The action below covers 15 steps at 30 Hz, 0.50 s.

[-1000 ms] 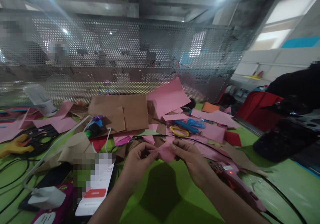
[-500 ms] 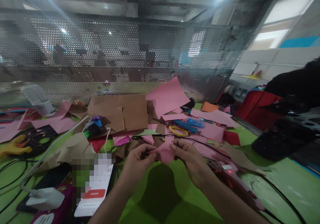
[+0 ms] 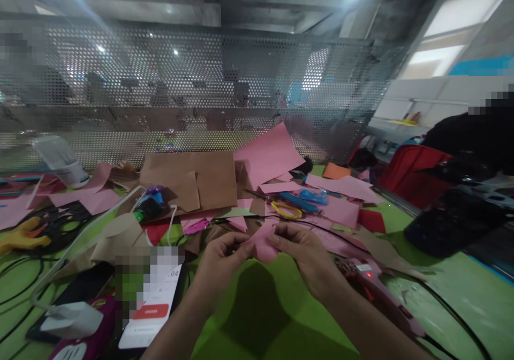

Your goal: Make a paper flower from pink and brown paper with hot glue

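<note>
A small piece of pink paper [image 3: 265,246] is stretched between my two hands, above the green tabletop [image 3: 257,317]. My left hand [image 3: 227,258] pinches its left edge between thumb and fingers. At the opposite edge my right hand [image 3: 301,250] pinches it the same way. The paper looks bent or folded, though my fingers cover its sides. Just beyond it lie yellow-handled scissors [image 3: 287,210] and more pink scraps. To the right of my right forearm is a pink glue gun [image 3: 371,279] with a small red light glowing.
A phone with a lit screen [image 3: 155,306] and a white charger [image 3: 72,320] lie left of my left arm. Cardboard [image 3: 188,180] and a large pink sheet [image 3: 269,156] stand behind. Black tape rolls and a yellow-handled tool [image 3: 26,235] sit far left. A black cable crosses rightward.
My right thumb and fingers have shifted slightly left along the pink paper, and less of the paper's right side shows. My left hand stays almost where it was.
</note>
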Motion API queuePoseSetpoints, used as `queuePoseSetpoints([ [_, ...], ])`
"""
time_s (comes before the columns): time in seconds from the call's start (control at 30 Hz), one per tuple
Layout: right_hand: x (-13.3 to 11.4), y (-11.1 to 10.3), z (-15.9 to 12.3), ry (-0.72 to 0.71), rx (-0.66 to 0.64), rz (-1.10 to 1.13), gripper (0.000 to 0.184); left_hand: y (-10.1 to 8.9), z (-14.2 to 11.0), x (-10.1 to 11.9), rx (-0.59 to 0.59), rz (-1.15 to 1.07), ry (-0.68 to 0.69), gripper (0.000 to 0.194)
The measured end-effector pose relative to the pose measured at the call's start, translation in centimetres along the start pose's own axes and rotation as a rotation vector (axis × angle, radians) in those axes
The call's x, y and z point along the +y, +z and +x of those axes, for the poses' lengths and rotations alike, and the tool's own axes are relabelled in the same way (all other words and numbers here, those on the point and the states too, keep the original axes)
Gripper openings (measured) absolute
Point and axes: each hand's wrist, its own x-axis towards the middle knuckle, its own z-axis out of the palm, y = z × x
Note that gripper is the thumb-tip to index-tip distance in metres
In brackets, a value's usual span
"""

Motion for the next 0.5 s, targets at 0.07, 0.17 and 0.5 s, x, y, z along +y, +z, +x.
queuePoseSetpoints([
  [0.07,0.16,-0.09,0.08,-0.026,-0.008,-0.004,0.024,-0.02,-0.01,-0.11,-0.014,0.031,0.028,0.016],
  [0.17,0.28,-0.15,0.09,-0.053,0.015,-0.034,0.026,0.04,0.01,-0.19,-0.05,0.066,0.067,0.012],
  [0.5,-0.28,0.14,-0.08,-0.067,0.004,-0.095,0.026,-0.24,0.32,-0.44,0.014,0.103,0.07,0.02],
])
